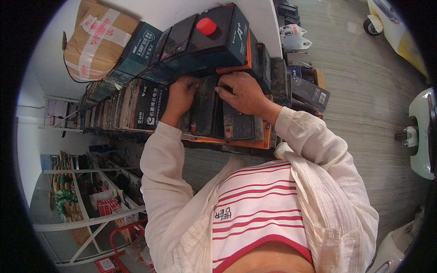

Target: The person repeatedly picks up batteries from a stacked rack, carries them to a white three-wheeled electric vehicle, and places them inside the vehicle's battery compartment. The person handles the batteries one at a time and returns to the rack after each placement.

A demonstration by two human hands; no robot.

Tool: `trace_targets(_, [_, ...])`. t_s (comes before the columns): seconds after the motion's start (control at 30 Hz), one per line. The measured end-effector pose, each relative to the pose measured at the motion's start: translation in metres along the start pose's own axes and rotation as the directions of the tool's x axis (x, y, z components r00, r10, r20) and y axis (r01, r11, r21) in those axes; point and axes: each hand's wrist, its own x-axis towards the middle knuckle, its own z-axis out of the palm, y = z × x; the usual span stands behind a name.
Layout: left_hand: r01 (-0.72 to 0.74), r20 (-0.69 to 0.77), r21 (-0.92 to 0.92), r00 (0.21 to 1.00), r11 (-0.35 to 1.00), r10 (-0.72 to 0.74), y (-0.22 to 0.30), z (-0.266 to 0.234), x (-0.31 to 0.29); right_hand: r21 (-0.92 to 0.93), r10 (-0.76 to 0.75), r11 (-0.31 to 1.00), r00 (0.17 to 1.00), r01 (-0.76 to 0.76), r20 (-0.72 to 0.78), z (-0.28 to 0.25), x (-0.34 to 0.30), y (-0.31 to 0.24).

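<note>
A dark, dusty battery (204, 109) lies on a stack in front of me, its long side pointing toward my body. My left hand (184, 92) is closed at its far left edge, fingertips curled in against it. Across from it, my right hand (243, 92) has its fingers bent and pinched at the far right edge of the same battery. The fingertips' exact hold is partly hidden. A second dusty battery (240, 123) rests right beside it, below my right wrist. An orange edge (248, 143) shows under both.
Behind my hands stand larger batteries, one topped by a red cap (206, 26). A taped cardboard box (98, 43) sits at the far left. Rows of batteries (123, 104) extend left; a metal shelf (86, 220) is lower left. Scooters (422, 134) are at the right.
</note>
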Motion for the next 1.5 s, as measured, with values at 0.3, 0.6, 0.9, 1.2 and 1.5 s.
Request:
trace_targets(0.3, [0.036, -0.012, -0.025, 0.999, 0.999, -0.037, 0.003, 0.003, -0.001, -0.003, 0.015, 1.000, 0.999, -0.015, 0.031, 0.000, -0.001, 0.001])
trace_targets(0.6, [0.048, -0.037, -0.044, 0.998, 0.998, -0.050, 0.010, 0.001, -0.002, -0.027, -0.014, 1.000, 1.000, 0.014, 0.000, 0.001, -0.002, 0.001])
trace_targets(0.9, [0.089, -0.122, -0.219, 0.986, 0.972, -0.118, -0.006, 0.012, -0.016, -0.092, 0.036, 0.996, 0.977, -0.017, 0.210, -0.003, 0.011, -0.007])
trace_targets(1.2, [0.127, -0.519, -0.553, 0.720, 0.823, -0.460, 0.027, 0.010, -0.081, -0.431, -0.032, 0.856, 0.860, 0.287, 0.509, 0.019, 0.079, -0.023])
trace_targets(1.5, [-0.021, -0.710, -0.436, 0.622, 0.900, -0.330, 0.055, 0.053, -0.146, -0.361, -0.068, 0.857, 0.776, 0.367, 0.627, 0.042, 0.100, 0.010])
